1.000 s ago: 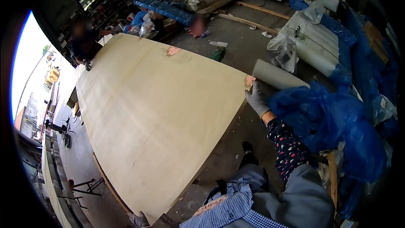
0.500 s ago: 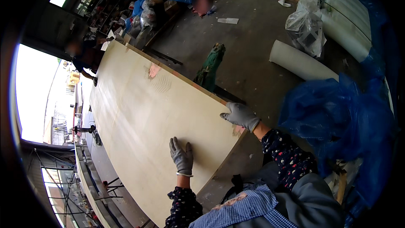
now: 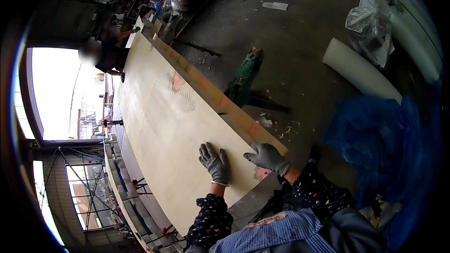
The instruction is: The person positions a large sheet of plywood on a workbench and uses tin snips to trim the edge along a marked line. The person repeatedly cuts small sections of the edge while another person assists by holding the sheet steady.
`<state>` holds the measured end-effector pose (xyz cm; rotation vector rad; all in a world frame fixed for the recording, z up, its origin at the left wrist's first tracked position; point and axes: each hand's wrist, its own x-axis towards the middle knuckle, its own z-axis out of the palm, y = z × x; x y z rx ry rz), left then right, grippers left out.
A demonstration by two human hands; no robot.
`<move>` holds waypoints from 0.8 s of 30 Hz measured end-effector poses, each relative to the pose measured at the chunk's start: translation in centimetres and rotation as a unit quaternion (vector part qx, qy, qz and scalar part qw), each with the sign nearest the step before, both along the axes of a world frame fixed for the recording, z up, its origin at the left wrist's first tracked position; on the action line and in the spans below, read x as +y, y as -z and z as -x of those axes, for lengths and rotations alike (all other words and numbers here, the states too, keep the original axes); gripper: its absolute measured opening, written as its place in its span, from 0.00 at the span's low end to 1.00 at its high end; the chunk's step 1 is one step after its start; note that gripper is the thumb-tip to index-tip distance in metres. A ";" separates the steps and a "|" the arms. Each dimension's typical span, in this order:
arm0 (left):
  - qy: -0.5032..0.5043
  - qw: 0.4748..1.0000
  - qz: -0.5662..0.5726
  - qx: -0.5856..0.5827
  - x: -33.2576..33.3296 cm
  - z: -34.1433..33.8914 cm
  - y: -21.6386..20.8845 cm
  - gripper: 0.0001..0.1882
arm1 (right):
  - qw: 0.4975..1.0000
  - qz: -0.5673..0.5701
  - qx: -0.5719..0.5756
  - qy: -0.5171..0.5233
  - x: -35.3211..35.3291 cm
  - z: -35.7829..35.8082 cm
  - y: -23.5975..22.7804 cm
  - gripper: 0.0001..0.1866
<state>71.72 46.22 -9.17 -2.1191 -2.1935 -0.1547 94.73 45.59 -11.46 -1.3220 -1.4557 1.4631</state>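
Dark workshop floor (image 3: 300,42) is surrounding a cream rectangular panel (image 3: 154,122), seemingly only partway tilted; I'm resting my grey-gloved left hand (image 3: 215,164) flat on it, my right hand (image 3: 269,158) pinching its edge

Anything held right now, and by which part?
Right hand holds the pale board by its edge, near the pink-patched corner; left hand lies on its face.

The left hand (image 3: 214,163) was down at a corner of the board (image 3: 159,112); now it lies flat on top. The right hand (image 3: 268,158) has gone from the pink corner up the long edge. A tan strip (image 3: 239,115) now pokes out there.
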 end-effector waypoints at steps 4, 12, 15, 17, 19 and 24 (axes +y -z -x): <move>0.004 1.000 0.003 -0.005 0.0 0.6 0.1 0.37 | 0.999 0.015 0.039 0.017 0.0 0.4 0.1 0.22; -0.018 1.000 0.011 -0.013 0.0 -0.3 -0.5 0.38 | 0.977 0.047 0.208 0.028 -0.6 1.9 3.1 0.17; -0.016 1.000 0.010 0.001 -0.2 -0.7 -1.1 0.35 | 0.966 0.033 0.252 0.042 -0.9 2.1 3.2 0.17; -0.022 1.000 0.008 -0.009 -0.3 -0.7 -1.2 0.36 | 0.968 0.062 0.243 0.010 -0.6 1.2 1.9 0.17; -0.023 1.000 0.007 -0.013 -0.3 -0.7 -1.4 0.37 | 0.979 0.064 0.191 -0.007 -0.2 0.8 0.8 0.18; -0.025 0.999 0.002 -0.031 0.0 -0.9 -1.6 0.39 | 0.973 0.072 0.220 -0.003 -0.4 0.7 1.2 0.17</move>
